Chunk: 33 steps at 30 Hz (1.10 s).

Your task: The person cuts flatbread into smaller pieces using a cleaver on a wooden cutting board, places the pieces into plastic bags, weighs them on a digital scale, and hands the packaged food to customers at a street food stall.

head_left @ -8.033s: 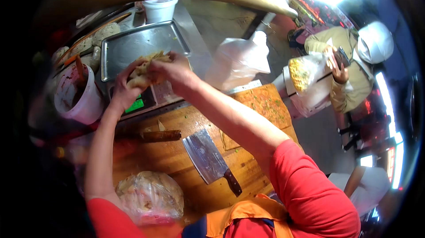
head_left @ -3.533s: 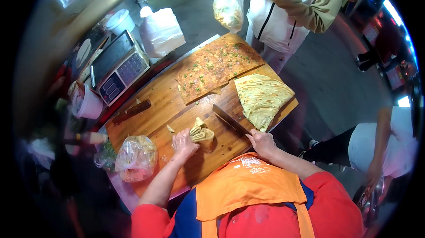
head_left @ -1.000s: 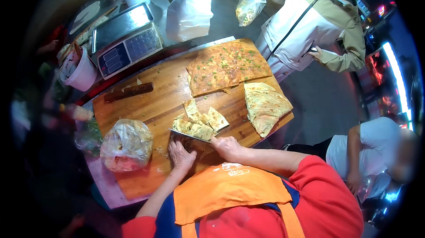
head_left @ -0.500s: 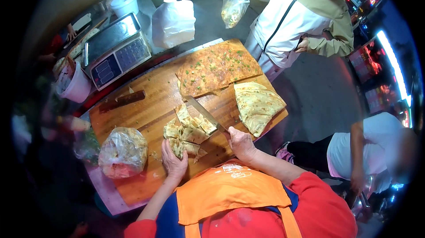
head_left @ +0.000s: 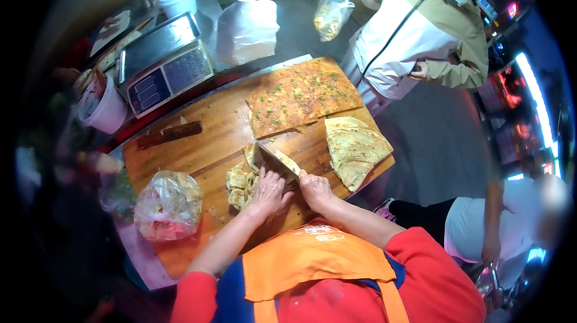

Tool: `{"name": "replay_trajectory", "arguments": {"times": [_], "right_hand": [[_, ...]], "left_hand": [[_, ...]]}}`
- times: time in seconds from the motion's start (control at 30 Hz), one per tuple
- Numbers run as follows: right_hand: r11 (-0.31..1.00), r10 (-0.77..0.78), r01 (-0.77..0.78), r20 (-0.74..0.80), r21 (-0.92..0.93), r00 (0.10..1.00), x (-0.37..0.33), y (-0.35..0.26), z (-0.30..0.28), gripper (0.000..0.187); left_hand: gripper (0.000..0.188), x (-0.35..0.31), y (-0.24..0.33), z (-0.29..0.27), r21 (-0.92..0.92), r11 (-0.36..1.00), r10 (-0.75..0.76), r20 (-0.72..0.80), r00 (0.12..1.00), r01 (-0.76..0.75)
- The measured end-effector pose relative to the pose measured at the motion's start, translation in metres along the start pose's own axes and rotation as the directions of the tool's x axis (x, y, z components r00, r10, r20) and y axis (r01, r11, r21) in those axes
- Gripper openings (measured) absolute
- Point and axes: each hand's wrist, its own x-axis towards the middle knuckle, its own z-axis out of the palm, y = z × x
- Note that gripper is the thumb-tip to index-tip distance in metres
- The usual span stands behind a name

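My right hand (head_left: pixel 315 191) is wrapped round the handle of a broad-bladed knife (head_left: pixel 268 156), whose blade slants up and left. My left hand (head_left: pixel 271 191), fingers extended, presses beside the blade onto cut pieces of layered flatbread (head_left: pixel 240 183). That hand and the blade hide part of the pile. Beyond the knife lies a large browned flatbread slab (head_left: pixel 303 96) dotted with green bits. A paler folded flatbread (head_left: pixel 356 150) rests at the right of the wooden board (head_left: pixel 210 149).
A filled clear plastic bag (head_left: pixel 169 206) and a dark brown bar (head_left: pixel 170 135) lie on the board's left. Behind stand a scale (head_left: pixel 165 73), white bags (head_left: pixel 247 28) and tubs (head_left: pixel 105 106). Across the board, a person (head_left: pixel 415 22) holds a bag of food (head_left: pixel 332 13); another person stands at right.
My left hand has moved right, from the pile's left edge to over the pieces beside the blade. The knife now stands more upright, its broad side showing, with my right hand slightly lower.
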Motion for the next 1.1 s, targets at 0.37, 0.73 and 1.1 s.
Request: {"name": "replay_trajectory", "arguments": {"times": [0.37,0.73,1.1], "right_hand": [[0.958,-0.119,0.151,-0.142,0.244,0.983,0.061,-0.027,-0.077,0.013],[0.773,-0.63,0.632,-0.043,0.049,0.775,0.18,-0.16,-0.032,0.033],[0.684,-0.685,0.688,0.11,-0.241,0.72,0.23,-0.228,0.046,0.06]], "left_hand": [[0.036,-0.07,-0.022,-0.016,-0.233,0.971,-0.076,-0.483,0.872,-0.045],[0.025,-0.174,-0.045,-0.036,-0.298,0.918,-0.391,-0.556,0.733,0.263],[0.027,-0.197,-0.061,-0.03,-0.274,0.925,-0.378,-0.581,0.721,0.264]]}}
